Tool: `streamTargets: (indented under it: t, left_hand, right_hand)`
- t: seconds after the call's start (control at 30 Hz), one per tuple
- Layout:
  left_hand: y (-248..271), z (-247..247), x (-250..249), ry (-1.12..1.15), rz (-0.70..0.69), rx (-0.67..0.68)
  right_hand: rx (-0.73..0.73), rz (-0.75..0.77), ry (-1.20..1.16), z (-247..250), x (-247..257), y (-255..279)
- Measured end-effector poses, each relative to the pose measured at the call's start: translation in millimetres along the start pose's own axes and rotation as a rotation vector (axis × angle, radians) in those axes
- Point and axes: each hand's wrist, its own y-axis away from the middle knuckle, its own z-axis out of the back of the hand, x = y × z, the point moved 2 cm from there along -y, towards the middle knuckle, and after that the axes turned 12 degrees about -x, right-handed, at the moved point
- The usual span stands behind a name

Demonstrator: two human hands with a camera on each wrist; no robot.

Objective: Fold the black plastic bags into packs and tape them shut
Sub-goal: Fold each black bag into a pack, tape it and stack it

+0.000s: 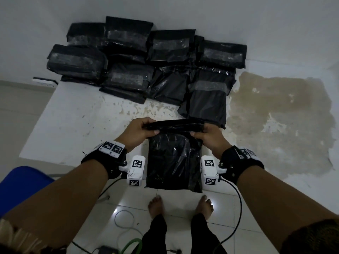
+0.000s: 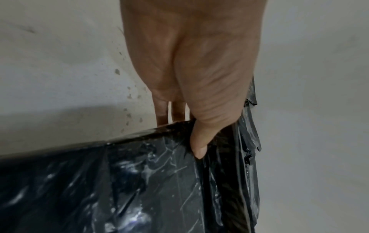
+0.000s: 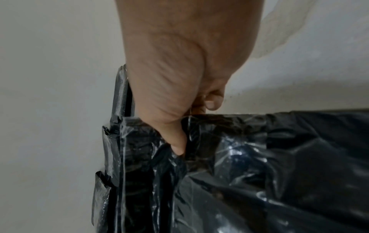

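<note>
A glossy black plastic bag pack (image 1: 174, 158) hangs at the table's near edge, its top end folded over. My left hand (image 1: 141, 132) pinches the fold's left corner, thumb on the near face (image 2: 197, 141) and fingers behind. My right hand (image 1: 207, 135) pinches the right corner the same way, thumb pressed into the plastic (image 3: 177, 141). The bag (image 2: 139, 181) fills the lower part of both wrist views (image 3: 259, 165). Several taped black packs (image 1: 128, 33) lie piled at the table's far side. No tape roll is visible.
The white table (image 1: 73, 125) is chipped, with a large brown stain (image 1: 280, 116) on the right. A blue chair seat (image 1: 22, 184) stands at lower left. Cables (image 1: 126, 233) and my bare feet (image 1: 156, 206) are on the tiled floor below.
</note>
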Motion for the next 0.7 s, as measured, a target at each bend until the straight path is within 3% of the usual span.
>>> streamTargets:
  t: [0.13, 0.33, 0.53, 0.7]
  left_hand:
    - [-6.1, 1.5, 2.5, -0.078, -0.052, -0.019]
    - [-8.0, 9.9, 6.0, -0.162, -0.218, -0.094]
    - [-8.0, 14.8, 12.6, -0.286, -0.283, 0.037]
    - [-1.8, 20.1, 28.4, -0.454, -0.484, 0.055]
  right_hand:
    - [-0.01, 0.043, 0.066, -3.9, 1.5, -6.1]
    - [-0.087, 0.233, 0.317, 3.7, 6.7, -12.1]
    - [-0.066, 0.124, 0.234, -0.5, 0.7, -5.5]
    - [-0.095, 0.067, 0.29, -2.6, -24.5, -3.6]
